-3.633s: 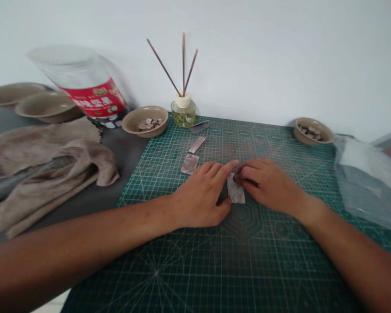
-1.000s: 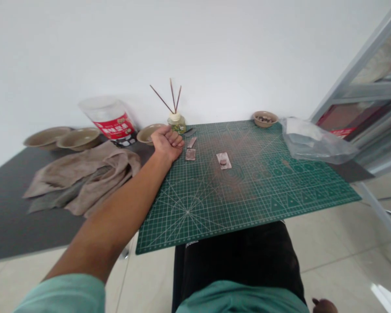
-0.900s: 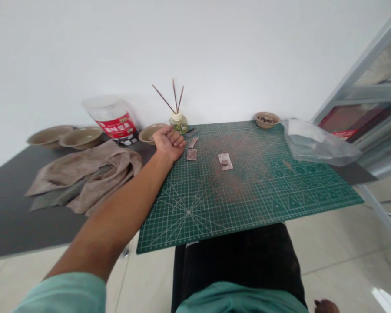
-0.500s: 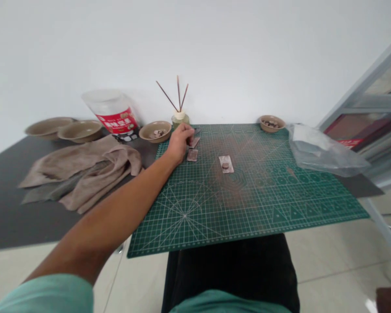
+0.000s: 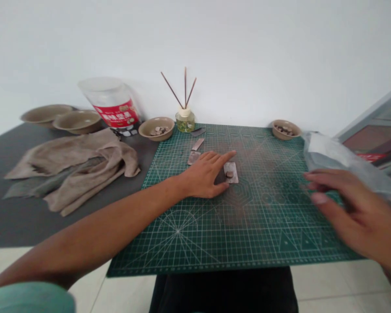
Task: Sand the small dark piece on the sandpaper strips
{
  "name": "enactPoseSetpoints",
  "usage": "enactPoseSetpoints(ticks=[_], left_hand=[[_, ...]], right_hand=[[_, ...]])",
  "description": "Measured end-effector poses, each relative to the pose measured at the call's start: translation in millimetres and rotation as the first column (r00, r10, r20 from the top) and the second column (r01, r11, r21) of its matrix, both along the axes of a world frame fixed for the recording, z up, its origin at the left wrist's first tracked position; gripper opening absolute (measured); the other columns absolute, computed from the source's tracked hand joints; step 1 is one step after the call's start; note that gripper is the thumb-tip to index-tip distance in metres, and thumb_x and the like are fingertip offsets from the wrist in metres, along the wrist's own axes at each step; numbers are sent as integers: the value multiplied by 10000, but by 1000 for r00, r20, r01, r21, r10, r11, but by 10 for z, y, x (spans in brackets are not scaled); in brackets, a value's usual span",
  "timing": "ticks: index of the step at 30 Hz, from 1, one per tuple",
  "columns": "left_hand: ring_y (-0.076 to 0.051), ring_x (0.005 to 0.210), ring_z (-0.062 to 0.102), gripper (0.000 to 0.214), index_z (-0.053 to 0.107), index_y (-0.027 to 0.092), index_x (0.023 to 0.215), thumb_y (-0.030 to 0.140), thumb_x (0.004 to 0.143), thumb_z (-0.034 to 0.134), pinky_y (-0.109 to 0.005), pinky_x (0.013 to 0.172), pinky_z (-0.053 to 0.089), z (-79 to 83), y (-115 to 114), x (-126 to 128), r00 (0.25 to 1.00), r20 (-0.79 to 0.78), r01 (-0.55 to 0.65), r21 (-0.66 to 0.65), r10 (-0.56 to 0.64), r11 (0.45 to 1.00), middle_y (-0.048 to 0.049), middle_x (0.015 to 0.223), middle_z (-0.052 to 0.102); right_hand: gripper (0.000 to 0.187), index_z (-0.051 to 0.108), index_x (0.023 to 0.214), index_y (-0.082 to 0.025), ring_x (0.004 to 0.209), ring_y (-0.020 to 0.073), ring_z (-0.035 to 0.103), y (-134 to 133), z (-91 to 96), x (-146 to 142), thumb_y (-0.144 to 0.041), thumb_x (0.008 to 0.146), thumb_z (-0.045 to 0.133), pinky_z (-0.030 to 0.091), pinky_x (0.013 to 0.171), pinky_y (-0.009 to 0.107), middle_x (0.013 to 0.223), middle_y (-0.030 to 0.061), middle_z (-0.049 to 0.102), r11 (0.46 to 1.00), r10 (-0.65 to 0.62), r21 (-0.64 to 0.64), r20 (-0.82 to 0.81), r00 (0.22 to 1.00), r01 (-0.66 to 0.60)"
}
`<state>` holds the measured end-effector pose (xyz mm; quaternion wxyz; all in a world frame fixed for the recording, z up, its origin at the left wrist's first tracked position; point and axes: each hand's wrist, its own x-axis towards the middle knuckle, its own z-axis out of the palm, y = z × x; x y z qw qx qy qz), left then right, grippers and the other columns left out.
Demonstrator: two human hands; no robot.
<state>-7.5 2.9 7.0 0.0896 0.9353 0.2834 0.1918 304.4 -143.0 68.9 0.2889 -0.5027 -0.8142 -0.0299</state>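
My left hand (image 5: 206, 174) lies flat on the green cutting mat (image 5: 247, 226), fingers stretched out, its fingertips touching the left edge of a small grey-pink strip (image 5: 231, 172) that carries a dark round piece. My right hand (image 5: 352, 211) hovers above the mat's right side, blurred by motion, fingers extended and apart, holding nothing. Two more small strips (image 5: 195, 152) lie on the mat just beyond my left hand.
A bowl of small pieces (image 5: 157, 128) and a reed diffuser (image 5: 185, 118) stand at the mat's back left, another bowl (image 5: 286, 129) at the back right. A clear plastic bag (image 5: 339, 156) lies at right. A beige cloth (image 5: 71, 167), a jar (image 5: 109, 106) and two bowls (image 5: 63, 118) sit left.
My left hand moved from the back left of the mat, where it was fisted, to the middle strip and opened flat. My right hand came up into view at right. The camera moved closer.
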Motion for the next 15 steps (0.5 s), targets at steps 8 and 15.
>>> enactPoseSetpoints(ticks=[8, 15], left_hand=[[-308, 1319, 469, 521, 543, 153, 1309, 449, 884, 603, -510, 1179, 269, -42, 18, 7, 998, -6, -65, 16, 65, 998, -127, 1384, 560], [-322, 1330, 444, 472, 591, 146, 1252, 421, 870, 619, -488, 1159, 305, -67, 34, 0, 997, -19, -81, 6, 81, 997, -123, 1356, 582]], right_hand=[[216, 657, 1164, -207, 1070, 267, 603, 1144, -388, -812, -225, 976, 551, 538, 927, 475, 1179, 101, 641, 906, 413, -225, 288, 864, -358], [93, 641, 1006, -175, 979, 237, 590, 1343, -504, -934, -141, 936, 591, 524, 908, 435, 1048, 75, 655, 853, 497, -300, 214, 841, -427]])
